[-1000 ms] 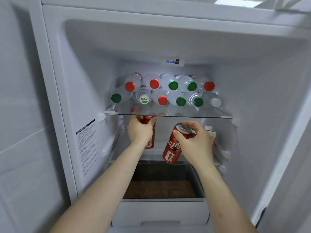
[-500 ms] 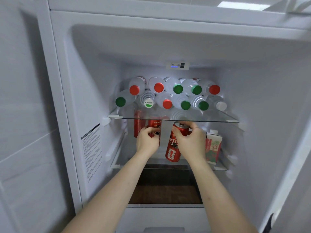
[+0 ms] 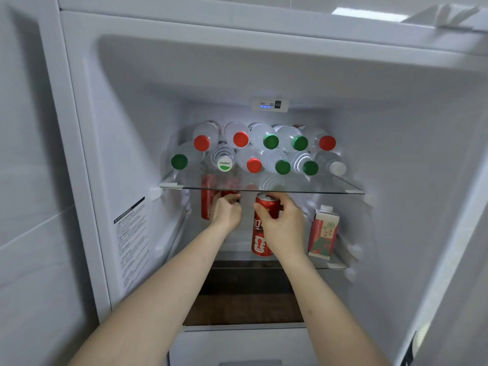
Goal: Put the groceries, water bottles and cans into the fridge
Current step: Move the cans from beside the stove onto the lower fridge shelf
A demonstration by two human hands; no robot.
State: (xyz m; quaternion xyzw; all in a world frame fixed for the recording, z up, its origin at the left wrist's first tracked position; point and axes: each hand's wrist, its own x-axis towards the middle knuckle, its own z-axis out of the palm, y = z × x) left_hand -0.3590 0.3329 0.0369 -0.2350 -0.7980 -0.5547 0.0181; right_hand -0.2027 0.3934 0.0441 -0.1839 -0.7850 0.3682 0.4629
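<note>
Both forearms reach in from the front under the glass shelf (image 3: 353, 184). Right hand (image 3: 286, 228) has its grip closed round the upper half of an upright can (image 3: 261, 228), which stands at or just above the lower shelf (image 3: 336, 264) near its front edge, mid-width; gripping high keeps the knuckles clear of the glass above, I'd guess. Left hand (image 3: 227, 213) is deeper in, fingers curled round the top of a second can (image 3: 232, 198), mostly hidden behind the hand, so can't tell if it's down yet. Another can (image 3: 207, 200) stands just left of it toward the shelf's back left, so the row looks to be filling left to right. Carton (image 3: 323, 232) stands upright at the right edge, apart from the right hand's can. Up top, the bottles (image 3: 266, 151) lie on their sides in two layers across the glass shelf's back, caps facing out; lying down probably fits more and stops rolling. Next: seat both cans, let go, withdraw without clipping the glass edge.
</note>
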